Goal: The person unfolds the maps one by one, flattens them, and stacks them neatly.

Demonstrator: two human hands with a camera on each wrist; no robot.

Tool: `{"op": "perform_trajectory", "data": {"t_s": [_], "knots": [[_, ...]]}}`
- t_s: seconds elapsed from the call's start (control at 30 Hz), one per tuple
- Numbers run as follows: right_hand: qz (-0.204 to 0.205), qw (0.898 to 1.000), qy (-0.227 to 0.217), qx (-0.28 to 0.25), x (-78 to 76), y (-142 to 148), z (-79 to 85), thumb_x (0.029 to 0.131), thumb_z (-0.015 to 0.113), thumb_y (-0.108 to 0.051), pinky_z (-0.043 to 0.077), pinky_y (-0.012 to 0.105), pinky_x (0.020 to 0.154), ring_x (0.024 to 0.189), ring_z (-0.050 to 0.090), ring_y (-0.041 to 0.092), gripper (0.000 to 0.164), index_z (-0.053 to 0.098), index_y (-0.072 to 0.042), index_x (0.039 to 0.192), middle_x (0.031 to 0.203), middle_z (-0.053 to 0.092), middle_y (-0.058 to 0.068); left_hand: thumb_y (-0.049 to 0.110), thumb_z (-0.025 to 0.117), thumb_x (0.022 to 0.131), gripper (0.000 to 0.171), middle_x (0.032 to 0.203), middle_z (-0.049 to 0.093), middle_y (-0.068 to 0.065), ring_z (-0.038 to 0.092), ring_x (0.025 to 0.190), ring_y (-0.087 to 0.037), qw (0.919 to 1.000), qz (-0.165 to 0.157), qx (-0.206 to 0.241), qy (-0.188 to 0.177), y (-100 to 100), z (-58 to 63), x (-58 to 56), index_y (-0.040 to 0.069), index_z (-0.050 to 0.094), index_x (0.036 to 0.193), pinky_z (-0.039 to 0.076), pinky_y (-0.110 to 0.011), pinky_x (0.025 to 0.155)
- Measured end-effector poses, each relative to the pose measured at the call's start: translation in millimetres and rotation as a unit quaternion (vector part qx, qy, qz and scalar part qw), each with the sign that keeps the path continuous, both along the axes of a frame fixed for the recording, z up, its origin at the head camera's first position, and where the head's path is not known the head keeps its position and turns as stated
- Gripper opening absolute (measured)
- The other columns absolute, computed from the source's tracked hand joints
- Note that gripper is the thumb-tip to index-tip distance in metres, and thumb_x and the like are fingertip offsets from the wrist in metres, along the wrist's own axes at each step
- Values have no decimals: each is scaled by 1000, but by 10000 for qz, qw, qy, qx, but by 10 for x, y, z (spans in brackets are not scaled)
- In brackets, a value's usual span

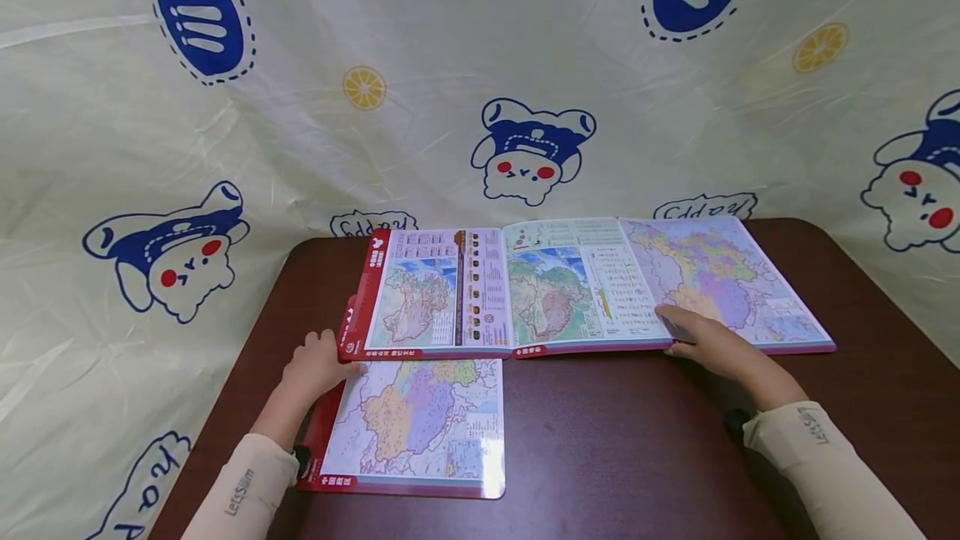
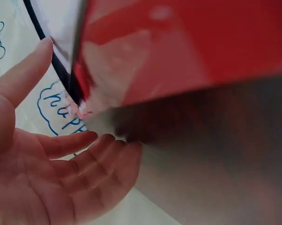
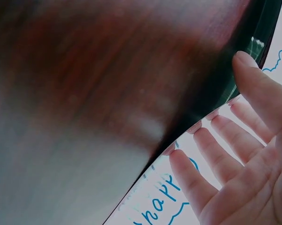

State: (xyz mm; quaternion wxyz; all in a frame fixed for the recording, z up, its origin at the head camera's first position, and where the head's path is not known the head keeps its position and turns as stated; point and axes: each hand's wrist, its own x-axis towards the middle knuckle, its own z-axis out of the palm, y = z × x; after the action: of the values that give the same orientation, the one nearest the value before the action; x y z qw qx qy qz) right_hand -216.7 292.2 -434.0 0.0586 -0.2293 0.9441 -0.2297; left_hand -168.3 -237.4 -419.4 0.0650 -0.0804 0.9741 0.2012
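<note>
A long folding map booklet lies spread in three panels across the table's far side. Below its left part sits a second map sheet with a red left border, partly covered by the booklet. My left hand is at the booklet's near left corner; in the left wrist view its fingers are extended beside a red corner, thumb apart. On the right, my right hand reaches to the near edge of the right panel. The right wrist view shows fairly straight fingers, their tips at a glossy surface.
Both booklets lie on a dark brown table with rounded far corners. Close behind it hangs a pale curtain printed with cartoon bears and orange slices. Dark bands circle both wrists beside light sleeves.
</note>
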Motion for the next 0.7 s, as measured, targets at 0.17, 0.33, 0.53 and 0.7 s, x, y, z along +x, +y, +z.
{"op": "perform_trajectory", "data": {"t_s": [0.17, 0.33, 0.53, 0.7], "knots": [[-23, 10000, -11, 8, 2, 1, -1, 79, 66, -8, 26, 58, 93, 117, 32, 48, 60, 38, 13, 127, 126, 38, 35, 24, 79, 64, 69, 89, 44, -20, 55, 78, -34, 9980, 284, 476, -293, -123, -10, 73, -10, 37, 106, 51, -49, 63], [-38, 10000, -37, -14, -8, -3, -8, 79, 66, -8, 26, 58, 93, 118, 31, 48, 60, 37, 13, 127, 127, 37, 35, 20, 77, 68, 60, 87, 49, -17, 59, 71, -28, 9920, 507, 1044, -488, -167, -36, 84, -6, 36, 102, 52, -45, 63], [-69, 10000, -47, -9, -9, -2, -7, 79, 67, -9, 26, 58, 93, 118, 31, 48, 61, 37, 12, 128, 127, 37, 34, 20, 76, 70, 53, 82, 52, -15, 59, 67, -24, 9892, 534, 1252, -552, -193, -65, 82, -4, 38, 98, 53, -43, 63], [-78, 9999, -94, -19, -5, -3, -2, 79, 66, -9, 25, 58, 93, 119, 30, 49, 61, 36, 12, 128, 128, 36, 35, 15, 67, 80, 33, 84, 53, -15, 59, 70, -24, 9833, 556, 1655, -524, -264, -114, 97, -3, 44, 94, 53, -40, 61]]}}
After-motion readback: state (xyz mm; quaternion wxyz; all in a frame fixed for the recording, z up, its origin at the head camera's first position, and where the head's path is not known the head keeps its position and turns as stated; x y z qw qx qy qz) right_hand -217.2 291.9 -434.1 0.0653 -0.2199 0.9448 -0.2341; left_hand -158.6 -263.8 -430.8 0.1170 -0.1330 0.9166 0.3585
